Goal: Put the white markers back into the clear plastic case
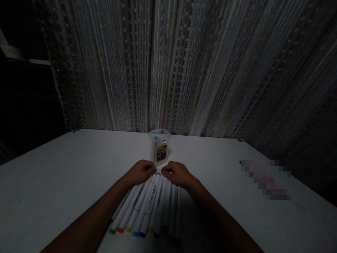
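Note:
A row of white markers (146,200) lies side by side on the white table, fanned slightly toward me. Their near ends show coloured tips in green, red, yellow, blue and dark shades. Over the far ends at the left is my left hand (142,171), its fingers curled into a pinch. My right hand (177,173) mirrors it at the right, also closed, thumb and forefinger together. The two hands sit a small gap apart, with a blue-ended marker tip between them. Whatever the fingertips hold is hidden in the dim light.
Just behind my hands stands a clear plastic container (159,147) with a yellow, red and blue label and something blue-topped inside. A pixelated patch (264,181) covers an object at the right of the table (79,158). A striped curtain (163,70) hangs along the back edge.

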Motion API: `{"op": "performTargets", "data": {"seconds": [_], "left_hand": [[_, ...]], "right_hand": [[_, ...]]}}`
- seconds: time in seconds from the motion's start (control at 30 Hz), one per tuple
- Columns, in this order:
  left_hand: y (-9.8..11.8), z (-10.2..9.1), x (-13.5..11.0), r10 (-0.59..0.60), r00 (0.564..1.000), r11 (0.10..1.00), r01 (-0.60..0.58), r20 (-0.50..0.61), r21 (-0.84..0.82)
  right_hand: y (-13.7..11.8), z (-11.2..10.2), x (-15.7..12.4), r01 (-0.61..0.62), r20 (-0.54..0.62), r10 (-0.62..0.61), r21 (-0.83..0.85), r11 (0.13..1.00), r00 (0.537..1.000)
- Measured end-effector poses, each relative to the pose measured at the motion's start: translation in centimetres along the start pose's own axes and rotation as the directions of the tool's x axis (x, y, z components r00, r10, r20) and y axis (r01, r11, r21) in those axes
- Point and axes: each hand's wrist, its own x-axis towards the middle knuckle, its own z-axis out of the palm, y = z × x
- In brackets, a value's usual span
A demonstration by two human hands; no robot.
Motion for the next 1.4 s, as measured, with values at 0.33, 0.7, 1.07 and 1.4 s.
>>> {"op": "performTargets", "data": {"seconds": [0.33,0.7,1.07,1.4], "left_hand": [[0.2,0.0,-0.1,-0.029,0.999,0.999,0.028,0.022,0.026],[1.1,-0.3,-0.4,-0.042,0.999,0.997,0.042,-0.007,0.064],[0.2,-0.1,0.0,-0.072,0.995,0.996,0.076,-0.074,0.048],[0.1,-1.5,-0.3,-0.142,0.984,0.982,0.154,-0.107,0.113]], "right_hand": [[-0.2,0.0,0.0,-0.081,-0.031,0.081,0.012,0.997,0.996],[-0.4,0.6,0.2,0.0,-0.058,0.004,0.067,0.998,0.998],[-0.2,0.6,0.2,-0.014,-0.066,0.019,0.087,0.996,0.998],[0.2,0.7,0.2,-0.074,-0.099,0.085,0.104,0.992,0.991]]}}
